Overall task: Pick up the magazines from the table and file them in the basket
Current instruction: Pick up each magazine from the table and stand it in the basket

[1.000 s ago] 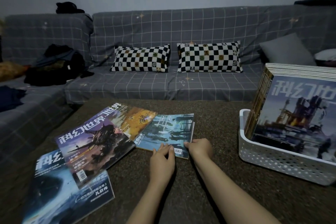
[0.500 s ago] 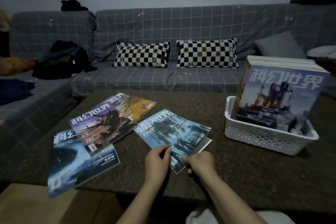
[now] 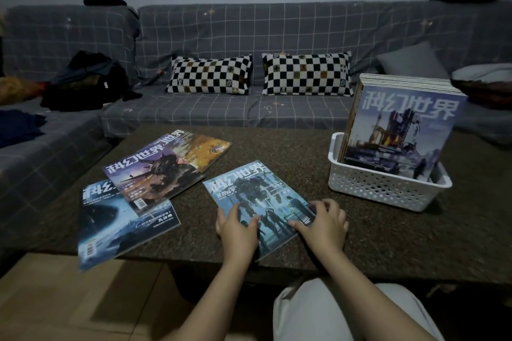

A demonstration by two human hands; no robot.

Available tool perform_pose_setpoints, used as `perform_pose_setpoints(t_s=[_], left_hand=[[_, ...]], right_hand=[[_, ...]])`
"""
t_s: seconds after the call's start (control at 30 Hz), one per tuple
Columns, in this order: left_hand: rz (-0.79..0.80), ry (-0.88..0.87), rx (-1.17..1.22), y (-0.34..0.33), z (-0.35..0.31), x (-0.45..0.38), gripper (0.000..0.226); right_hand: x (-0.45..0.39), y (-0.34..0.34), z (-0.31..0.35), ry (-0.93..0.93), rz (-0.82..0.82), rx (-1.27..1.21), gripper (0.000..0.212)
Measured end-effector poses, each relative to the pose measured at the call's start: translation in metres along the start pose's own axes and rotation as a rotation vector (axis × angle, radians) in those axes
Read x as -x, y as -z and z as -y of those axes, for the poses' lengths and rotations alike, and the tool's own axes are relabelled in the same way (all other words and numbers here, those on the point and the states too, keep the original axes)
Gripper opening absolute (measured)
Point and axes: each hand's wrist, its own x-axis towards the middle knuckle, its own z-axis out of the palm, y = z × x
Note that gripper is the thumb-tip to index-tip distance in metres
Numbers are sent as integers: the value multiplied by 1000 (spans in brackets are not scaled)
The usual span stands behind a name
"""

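A teal-blue magazine lies flat near the front edge of the dark table. My left hand rests on its near left corner with fingers spread. My right hand presses on its right edge, fingers curled over it. To the left, a purple-and-orange magazine overlaps a dark blue one that sticks out past the table's front edge. At the right, a white perforated basket holds several upright magazines.
A grey checked sofa runs behind and to the left of the table, with two checkered pillows and dark clothes on it. My light-trousered knee is below the table edge. Wooden floor shows at the lower left.
The teal magazine has been pulled away from the purple one toward me and turned. Both hands now lie flat on its near part. The view has drawn back and down.
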Motion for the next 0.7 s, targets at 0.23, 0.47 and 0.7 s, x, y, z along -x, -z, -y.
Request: perform_pose_setpoints(t_s=[0.23,0.47,0.7], left_hand=[[-87,221,325,3,-10,-20,60],[130,238,386,4,-6,-13,17],[227,40,583,32,-29,-4,24]], right_hand=[[-26,-8,-7,25,114,-4,84],[-12,-2,-17,-49,22,27,71],[-20,28,-14,-51,250,-624,41]])
